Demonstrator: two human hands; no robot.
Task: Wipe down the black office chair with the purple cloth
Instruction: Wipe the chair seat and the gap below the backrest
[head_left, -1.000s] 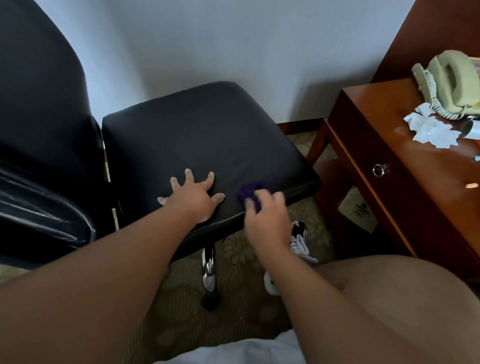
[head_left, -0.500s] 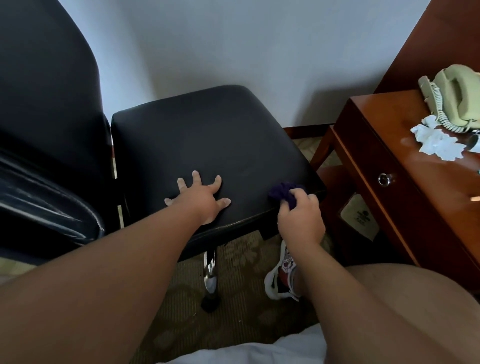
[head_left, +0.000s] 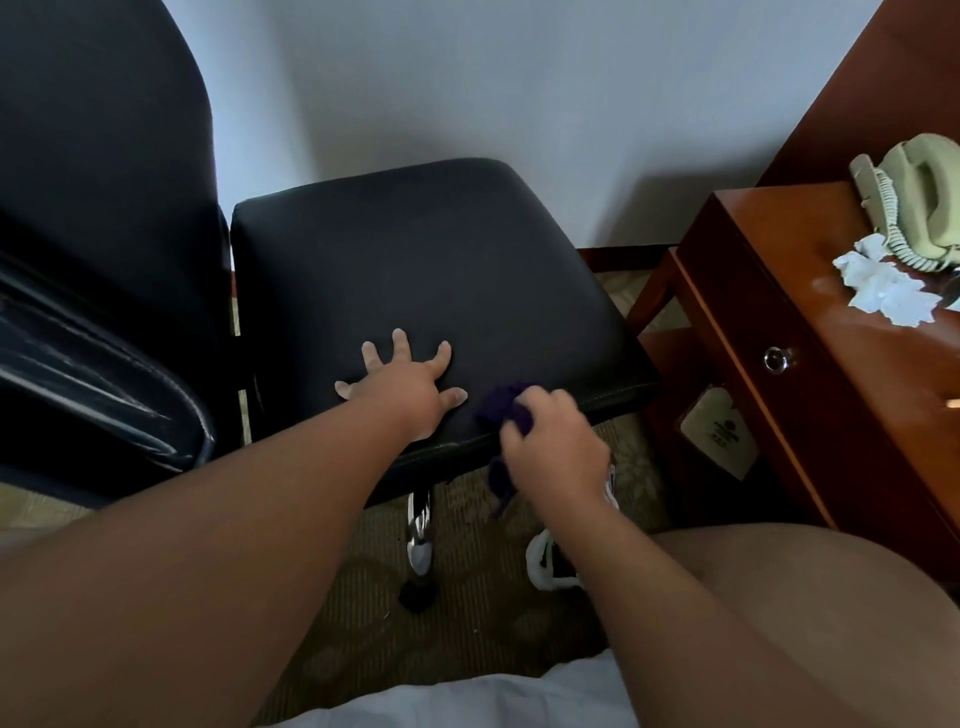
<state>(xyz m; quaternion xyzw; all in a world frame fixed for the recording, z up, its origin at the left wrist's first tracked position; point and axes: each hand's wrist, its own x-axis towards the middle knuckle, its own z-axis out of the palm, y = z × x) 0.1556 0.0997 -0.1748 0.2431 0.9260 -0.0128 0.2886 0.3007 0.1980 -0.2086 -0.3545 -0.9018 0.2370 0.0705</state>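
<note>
Cloth (head_left: 506, 413) hangs downward from right hand (head_left: 553, 441) at seat (head_left: 415, 270) edge.

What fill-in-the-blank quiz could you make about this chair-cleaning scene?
The right hand holds a cloth coloured ____.
The left hand lies spread flat on the ____ of the black chair.
On the wooden desk, next to the crumpled tissue, sits a pale green ____.
Missing words: purple; seat; telephone.

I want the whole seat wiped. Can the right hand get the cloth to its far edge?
Probably yes: the right hand grips the purple cloth at the near edge, and nothing rests on the black seat beyond it.
</note>
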